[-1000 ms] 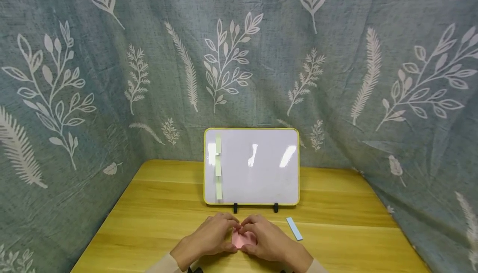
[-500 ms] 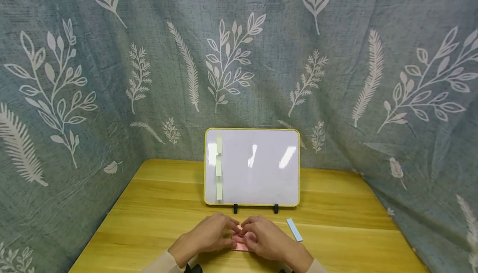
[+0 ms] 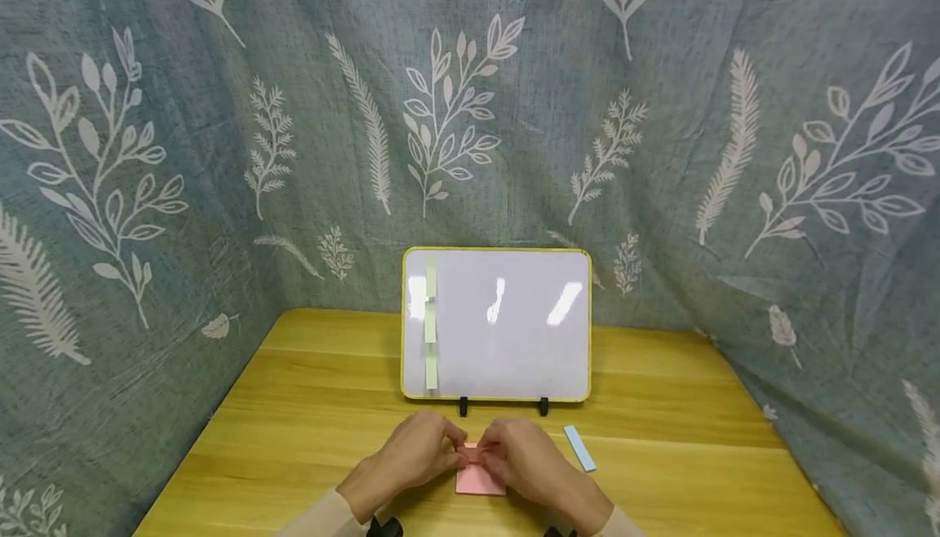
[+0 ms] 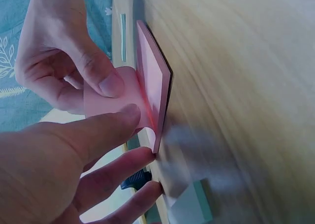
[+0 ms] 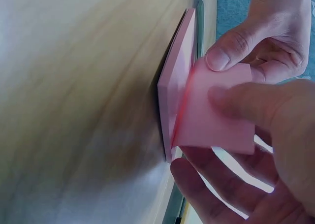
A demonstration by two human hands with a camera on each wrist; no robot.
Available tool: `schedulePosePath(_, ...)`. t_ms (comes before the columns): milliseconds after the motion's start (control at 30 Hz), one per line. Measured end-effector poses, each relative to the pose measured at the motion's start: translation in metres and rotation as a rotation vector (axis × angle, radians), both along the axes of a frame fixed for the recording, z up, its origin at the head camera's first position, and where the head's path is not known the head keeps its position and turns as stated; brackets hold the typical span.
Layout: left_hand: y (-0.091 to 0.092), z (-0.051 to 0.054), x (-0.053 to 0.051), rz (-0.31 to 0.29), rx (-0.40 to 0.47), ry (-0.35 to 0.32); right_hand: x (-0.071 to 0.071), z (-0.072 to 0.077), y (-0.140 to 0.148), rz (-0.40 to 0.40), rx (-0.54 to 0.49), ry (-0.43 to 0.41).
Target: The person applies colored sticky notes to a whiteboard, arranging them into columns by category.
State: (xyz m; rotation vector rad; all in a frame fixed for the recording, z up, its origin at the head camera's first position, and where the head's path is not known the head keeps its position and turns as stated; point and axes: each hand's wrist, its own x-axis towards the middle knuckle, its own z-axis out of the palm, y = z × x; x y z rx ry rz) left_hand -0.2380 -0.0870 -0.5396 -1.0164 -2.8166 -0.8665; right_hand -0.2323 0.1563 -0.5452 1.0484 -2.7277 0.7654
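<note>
A pink sticky note pad (image 3: 481,481) lies on the table, its top sheet (image 5: 216,111) lifted and bent away from the rest. My left hand (image 3: 420,451) pinches that sheet at its left side, the thumb pressing on the face in the left wrist view. At the right side, my right hand (image 3: 527,455) holds the same sheet between thumb and fingers. The remaining pad (image 4: 156,76) stays flat on the wood. How firmly the sheet still sticks along the crease cannot be told.
Behind the hands, a yellow-framed whiteboard (image 3: 499,333) stands on black feet, with three pale green notes (image 3: 431,325) in a column at its left. A narrow light blue strip (image 3: 580,448) lies to the right. A green-edged block (image 4: 194,204) lies beside the left hand.
The top pink sheet has been raised from the pad, and both hands have shifted to pinch it. More of the pad's near part now shows.
</note>
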Motion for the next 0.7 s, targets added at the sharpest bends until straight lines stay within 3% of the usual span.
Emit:
schedulePosePath(200,0.0001,-0.0030,-0.0016,0.058,0.017,-0.050,0.0003,-0.0031,-0.0034,-0.006,-0.091,-0.040)
schedulePosePath(400,0.0006,-0.0044,-0.0029,0.098,0.018,-0.079,-0.0012,-0.0056,-0.0073,-0.055,-0.104,-0.013)
schedulePosePath(700,0.0026,-0.0050,0.0011,0.108,-0.128,0.066,-0.0026,-0.0075,-0.0065,-0.126,-0.114,-0.040)
